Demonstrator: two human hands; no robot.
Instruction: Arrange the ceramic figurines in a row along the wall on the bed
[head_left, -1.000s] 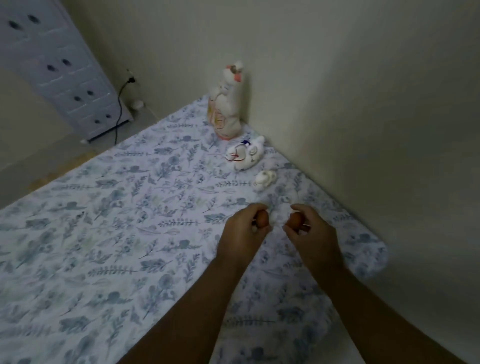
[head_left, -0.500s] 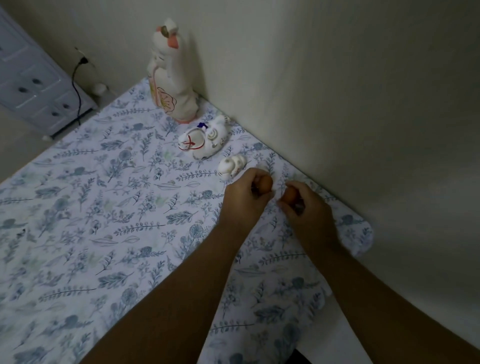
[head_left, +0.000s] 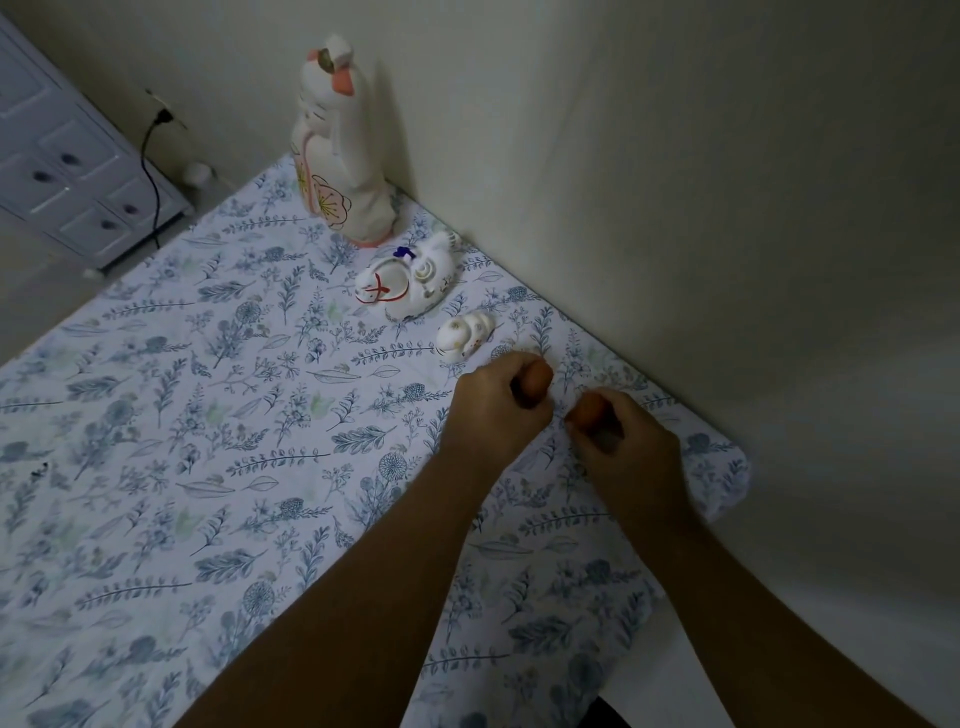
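Pinching a small orange figurine (head_left: 537, 378) in left hand (head_left: 493, 410) grip, right hand (head_left: 623, 441) grip pinching another orange figurine (head_left: 589, 408)

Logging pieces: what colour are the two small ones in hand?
Orange-brown, head view.

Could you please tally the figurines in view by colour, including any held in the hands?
White: 3, namely the tall cat, the rabbit and the small one, all standing on the bed.
Orange-brown: 2, one in the left hand at, one in the right hand at.
Total: 5.
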